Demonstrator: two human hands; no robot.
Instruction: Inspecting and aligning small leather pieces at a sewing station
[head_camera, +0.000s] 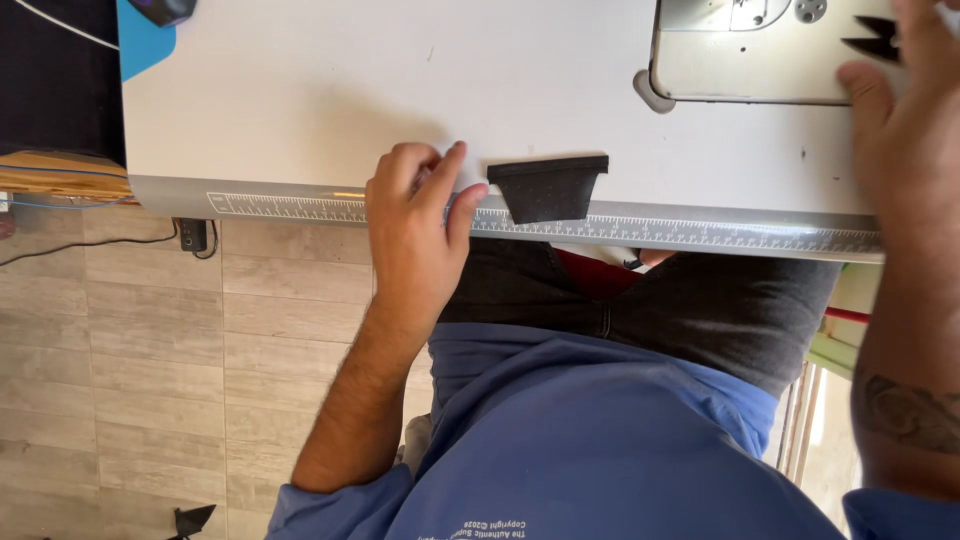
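Far left: tiled floor (150, 340), a blue mat corner (145, 40) at the top edge of the white surface (350, 90). Along the near edge of the surface, a printed ruler strip (700, 232) running left to right.

Left hand (415, 225) resting on that edge, fingers curled loosely into the palm, thumb stretched rightward; gripping nothing that shows. Just right of the thumb tip, almost touching, a small dark fabric piece (550, 187): flat on the surface, overlapping the ruler strip, long axis across the view, wider top edge away from the body. Nearer the left hand by far.

Further right, the pale base of a sewing machine (750, 60). At the far right, right hand (900, 120) up against the machine, well apart from the fabric, black thread snips (875, 38) at its fingers; whether truly gripped, cannot tell, the fingers being cut off by the frame.
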